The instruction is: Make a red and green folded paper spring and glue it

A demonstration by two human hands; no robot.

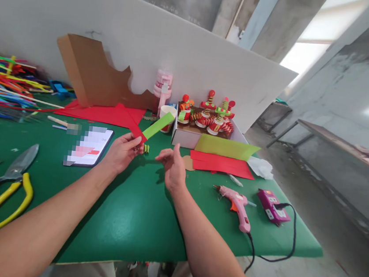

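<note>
The left hand (124, 151) is pinching a red paper strip (136, 130) and a light-green paper strip (158, 126) between its thumb and fingers, holding both above the green table (121, 224), in front of the white box (184, 139) and to its left. The red strip is pointing up and away from the box, while the light-green strip is slanting toward the box's left side. The two strips are meeting at an angle; their ends seem to be overlapping, though the fingers are covering part of that spot. The right hand (176, 171) is hovering in front of the box, its thumb rising and its fingers curling loosely, released and grasping nothing.

Inside the box, several small red-and-green figures (214, 125) are standing close together. A white cup (168, 111) is sitting just beside the box on the left, and a pink bottle (162, 90) is standing behind that cup. A green sheet (225, 148) is leaning at the box's front, with red paper (223, 164) lying before it. In front of the box and to its right, a pink glue gun (239, 203) is resting near a purple pack (272, 207). Farther left of the box, a phone (92, 145) is lying face up, and a pair of scissors (24, 202) is resting well apart from the box.
</note>
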